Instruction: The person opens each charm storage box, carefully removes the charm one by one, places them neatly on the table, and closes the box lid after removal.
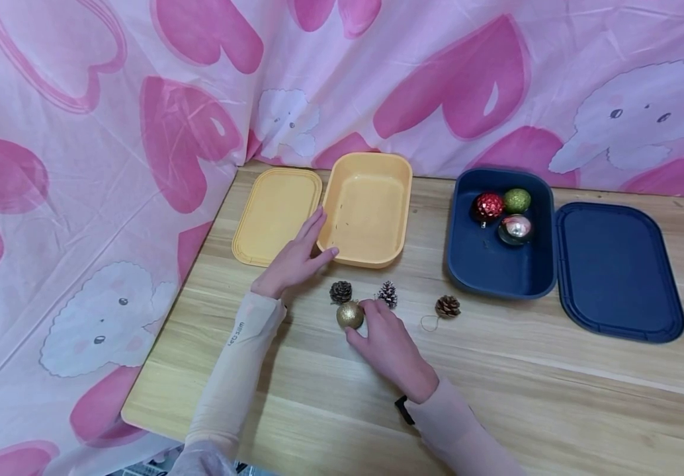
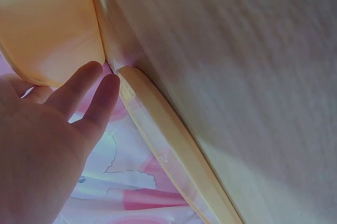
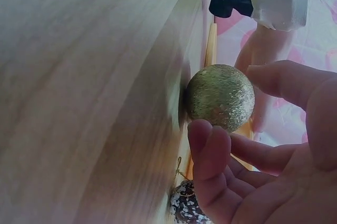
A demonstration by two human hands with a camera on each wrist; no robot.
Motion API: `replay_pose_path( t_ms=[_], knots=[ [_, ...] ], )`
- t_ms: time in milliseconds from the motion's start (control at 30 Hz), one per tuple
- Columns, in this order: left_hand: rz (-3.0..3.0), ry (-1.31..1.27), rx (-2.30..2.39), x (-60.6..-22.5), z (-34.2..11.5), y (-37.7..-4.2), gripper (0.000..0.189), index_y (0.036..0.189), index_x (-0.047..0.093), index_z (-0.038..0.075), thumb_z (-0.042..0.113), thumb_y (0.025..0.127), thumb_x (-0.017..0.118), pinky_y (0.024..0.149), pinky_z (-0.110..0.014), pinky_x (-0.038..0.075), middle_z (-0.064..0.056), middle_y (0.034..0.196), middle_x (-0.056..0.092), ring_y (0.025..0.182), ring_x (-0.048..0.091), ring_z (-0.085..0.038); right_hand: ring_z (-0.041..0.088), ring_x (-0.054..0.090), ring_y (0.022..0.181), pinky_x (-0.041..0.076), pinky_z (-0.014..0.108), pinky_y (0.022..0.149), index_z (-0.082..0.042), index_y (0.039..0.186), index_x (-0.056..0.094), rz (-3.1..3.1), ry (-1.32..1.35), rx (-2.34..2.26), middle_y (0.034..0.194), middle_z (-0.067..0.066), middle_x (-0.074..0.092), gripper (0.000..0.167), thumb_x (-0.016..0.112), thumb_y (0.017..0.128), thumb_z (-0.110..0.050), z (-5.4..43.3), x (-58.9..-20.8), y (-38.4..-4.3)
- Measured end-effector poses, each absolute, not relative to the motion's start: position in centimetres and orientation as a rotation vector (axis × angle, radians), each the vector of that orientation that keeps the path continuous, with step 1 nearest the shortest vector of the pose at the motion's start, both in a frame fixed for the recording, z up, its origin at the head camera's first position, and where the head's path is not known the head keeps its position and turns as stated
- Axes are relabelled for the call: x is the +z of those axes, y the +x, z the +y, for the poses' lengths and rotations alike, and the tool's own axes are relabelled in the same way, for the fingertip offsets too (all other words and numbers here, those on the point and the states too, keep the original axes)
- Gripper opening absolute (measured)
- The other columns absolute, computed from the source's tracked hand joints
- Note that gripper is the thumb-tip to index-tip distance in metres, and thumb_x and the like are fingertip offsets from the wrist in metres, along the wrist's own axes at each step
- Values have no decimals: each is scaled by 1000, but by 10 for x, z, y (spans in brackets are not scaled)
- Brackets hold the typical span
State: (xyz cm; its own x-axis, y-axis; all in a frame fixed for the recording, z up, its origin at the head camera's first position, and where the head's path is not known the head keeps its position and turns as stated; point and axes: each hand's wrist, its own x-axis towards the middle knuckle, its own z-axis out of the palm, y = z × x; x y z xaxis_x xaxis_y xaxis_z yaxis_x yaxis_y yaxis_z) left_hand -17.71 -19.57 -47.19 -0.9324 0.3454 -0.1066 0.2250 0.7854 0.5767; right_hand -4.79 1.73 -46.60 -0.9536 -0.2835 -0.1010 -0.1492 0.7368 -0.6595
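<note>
Pinching round, grainy gold ball (image 1: 350, 315) with right hand (image 1: 391, 347) beside dark, scaly pinecone (image 1: 341, 291); spreading left hand (image 1: 298, 258) wide at rounded corner of smooth yellow box (image 1: 372, 228).

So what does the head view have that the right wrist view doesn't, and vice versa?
Only head: the navy box with its red, green and pinkish silver baubles, the navy lid, and the brown cone near that box.

Only right wrist: the palm side of the right hand, its fingers partly curled.

Both: the gold ball between that hand's thumb and fingers, the frosted cone, and the left sleeve.
</note>
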Motion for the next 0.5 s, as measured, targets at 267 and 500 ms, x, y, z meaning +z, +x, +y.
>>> replay_pose_path(
  t_ms=[267, 500],
  knots=[
    [2769, 450, 856, -472, -195, -177, 82, 157, 5, 23, 60, 94, 44, 116, -43, 32, 19, 161, -8, 140, 38, -34, 23, 64, 89, 57, 36, 77, 1, 118, 60, 2740, -332, -1041, 107, 11, 61, 46, 70, 85, -29, 19, -463, -48],
    [2767, 447, 854, -472, -196, -177, 82, 157, 5, 23, 60, 94, 44, 116, -43, 32, 19, 161, -7, 140, 37, -34, 23, 64, 91, 57, 36, 79, 1, 120, 59, 2733, -322, -1036, 109, 11, 61, 47, 70, 85, -30, 20, -463, -48]
  ],
)
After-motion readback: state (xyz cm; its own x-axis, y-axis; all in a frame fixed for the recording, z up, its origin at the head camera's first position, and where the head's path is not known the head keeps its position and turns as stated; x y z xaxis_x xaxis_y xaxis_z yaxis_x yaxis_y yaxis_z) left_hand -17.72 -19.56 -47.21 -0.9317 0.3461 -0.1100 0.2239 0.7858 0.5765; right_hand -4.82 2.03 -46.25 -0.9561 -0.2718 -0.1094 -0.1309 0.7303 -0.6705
